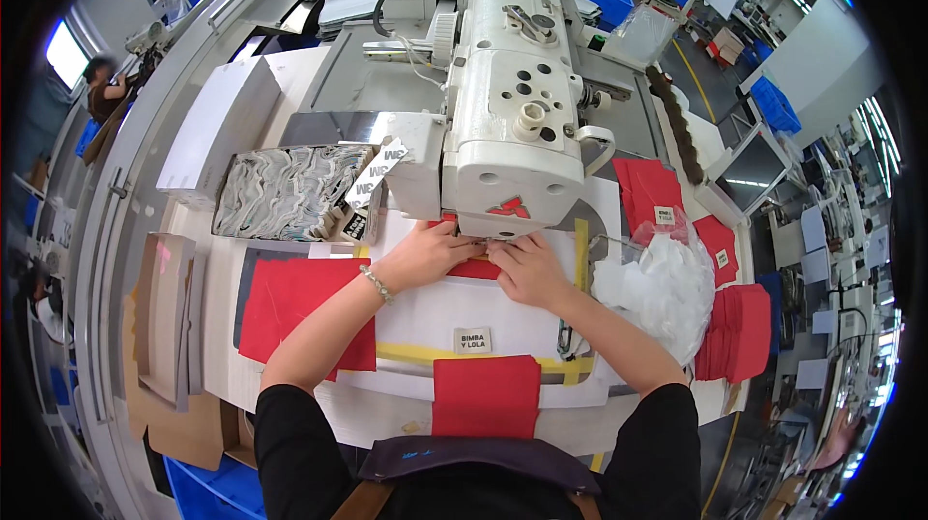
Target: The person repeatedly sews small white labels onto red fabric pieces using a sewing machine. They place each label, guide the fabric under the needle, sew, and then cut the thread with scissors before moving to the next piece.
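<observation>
My left hand [433, 253] and my right hand [529, 269] meet below the head of a white industrial sewing machine [517, 172]. Their fingertips are drawn together over a red fabric piece [474, 270], which shows between and below them. What the fingertips pinch is too small and partly hidden to make out. Nearer to me, a small pale label [473, 340] lies on the white work sheet [416, 312] edged with yellow tape. A red fabric stack [486, 394] rests at the front edge, and larger red pieces [300, 312] lie beside my left forearm.
Folded label strips [290, 193] fill a box at left, near a white box [217, 129] and an open carton [166, 322]. To the right are a crumpled white plastic bag [657, 293], red stacks [737, 332], thread snips [565, 338] and a screen [756, 167]. A person [104, 90] sits far left.
</observation>
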The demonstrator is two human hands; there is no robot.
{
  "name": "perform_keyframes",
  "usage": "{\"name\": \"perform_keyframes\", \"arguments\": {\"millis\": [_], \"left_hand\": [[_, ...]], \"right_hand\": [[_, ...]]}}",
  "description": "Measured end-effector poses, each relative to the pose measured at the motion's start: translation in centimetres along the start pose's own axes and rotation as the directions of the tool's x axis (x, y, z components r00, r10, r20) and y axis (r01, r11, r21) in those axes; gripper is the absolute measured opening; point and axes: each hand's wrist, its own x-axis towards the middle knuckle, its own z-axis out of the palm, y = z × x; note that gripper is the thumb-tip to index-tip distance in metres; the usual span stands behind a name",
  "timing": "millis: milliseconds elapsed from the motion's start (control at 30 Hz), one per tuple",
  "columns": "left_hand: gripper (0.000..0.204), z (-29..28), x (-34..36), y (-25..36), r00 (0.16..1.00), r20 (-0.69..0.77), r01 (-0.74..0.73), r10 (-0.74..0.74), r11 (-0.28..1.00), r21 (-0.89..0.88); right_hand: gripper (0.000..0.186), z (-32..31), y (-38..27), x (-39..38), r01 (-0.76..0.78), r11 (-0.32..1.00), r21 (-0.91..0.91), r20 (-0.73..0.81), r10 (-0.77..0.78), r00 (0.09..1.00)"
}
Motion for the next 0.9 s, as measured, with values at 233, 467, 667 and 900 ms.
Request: {"name": "perform_keyframes", "arguments": {"millis": [233, 467, 667, 900], "left_hand": [[0.035, -0.3, -0.3, 0.7, 0.998, 0.017, 0.058, -0.058, 0.998, -0.016], [0.033, -0.6, 0.2, 0.5, 0.991, 0.068, 0.120, -0.119, 0.992, -0.024], [0.020, 0.3, 0.8, -1.4, 0.955, 0.170, 0.272, -0.243, 0.947, -0.174], [0.018, 0.5, 0.6, -1.6, 0.989, 0.072, 0.144, -0.133, 0.974, -0.176]], "right_hand": [[0.028, 0.0, -0.2, -0.1, 0.019, 1.000, -0.016, 0.013, -0.019, 1.000], [0.019, 0.3, 1.0, -0.4, 0.106, 0.994, 0.026, -0.104, -0.103, 0.989], [0.014, 0.4, 2.2, 0.6, 0.121, 0.992, 0.037, -0.200, -0.112, 0.973], [0.015, 0.4, 2.4, 0.3, 0.098, 0.993, 0.059, -0.144, -0.089, 0.986]]}}
